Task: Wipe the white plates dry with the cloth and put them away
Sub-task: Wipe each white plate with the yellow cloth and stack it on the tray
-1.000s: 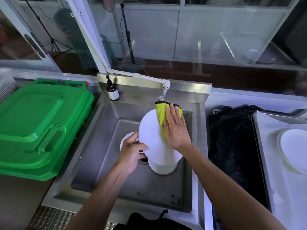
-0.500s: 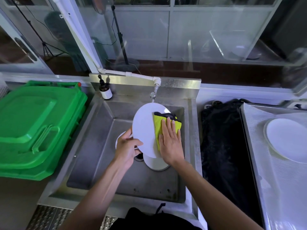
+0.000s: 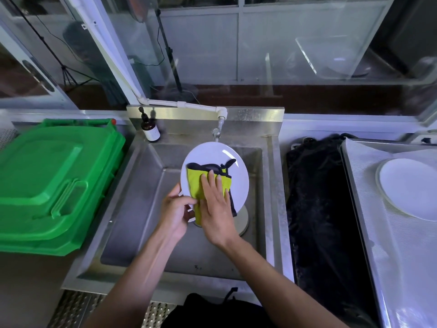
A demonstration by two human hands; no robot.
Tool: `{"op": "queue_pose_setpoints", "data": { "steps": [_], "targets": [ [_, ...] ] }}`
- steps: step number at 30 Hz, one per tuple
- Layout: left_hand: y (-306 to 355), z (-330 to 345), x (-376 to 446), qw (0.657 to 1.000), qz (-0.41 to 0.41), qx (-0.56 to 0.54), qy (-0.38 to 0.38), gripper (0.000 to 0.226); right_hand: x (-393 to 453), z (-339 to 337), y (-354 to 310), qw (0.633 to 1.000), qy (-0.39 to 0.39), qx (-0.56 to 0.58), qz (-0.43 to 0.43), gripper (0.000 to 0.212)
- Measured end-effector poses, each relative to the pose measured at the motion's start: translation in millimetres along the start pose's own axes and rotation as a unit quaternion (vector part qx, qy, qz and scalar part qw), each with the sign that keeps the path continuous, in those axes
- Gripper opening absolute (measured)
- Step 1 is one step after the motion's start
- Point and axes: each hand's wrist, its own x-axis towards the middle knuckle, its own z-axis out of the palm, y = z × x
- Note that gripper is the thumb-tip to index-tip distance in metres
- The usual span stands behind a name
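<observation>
Over the sink [image 3: 132, 209], the left hand [image 3: 176, 210] has its grip closed on the lower edge of a tilted white plate [image 3: 236, 183], while the right hand [image 3: 216, 204], fingers straight, presses a yellow cloth [image 3: 195, 183] flat against its face.

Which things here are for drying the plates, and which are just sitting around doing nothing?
For the job: the held plate, the yellow cloth, the left hand gripping the plate's edge, the right hand pressing the cloth, the plate on the tray, the plate in the sink.

Just sitting around: the green bin, the brown bottle, the tap, the black bag.
</observation>
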Motion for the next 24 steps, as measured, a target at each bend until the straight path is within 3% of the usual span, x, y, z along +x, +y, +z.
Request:
{"op": "queue_pose_setpoints", "data": {
  "steps": [8, 14, 24],
  "targets": [
    [1.3, -5.7, 2.5, 1.0, 0.005, -0.02, 0.022, 0.063, -25.0, -5.9, 33.2, 0.992, -0.014, -0.107, -0.058, 0.056],
    [-0.4, -6.2, 0.9, 0.999, -0.002, -0.004, 0.035, 0.051, -20.5, -11.3, 58.2, 0.99, 0.01, -0.139, -0.019, 0.058],
    [6.0, -11.9, -0.8, 0.998, -0.024, 0.059, -0.003, 0.06, 23.1, -41.9, 67.0, 0.985, 0.038, -0.169, 0.002, 0.056]
  ]
}}
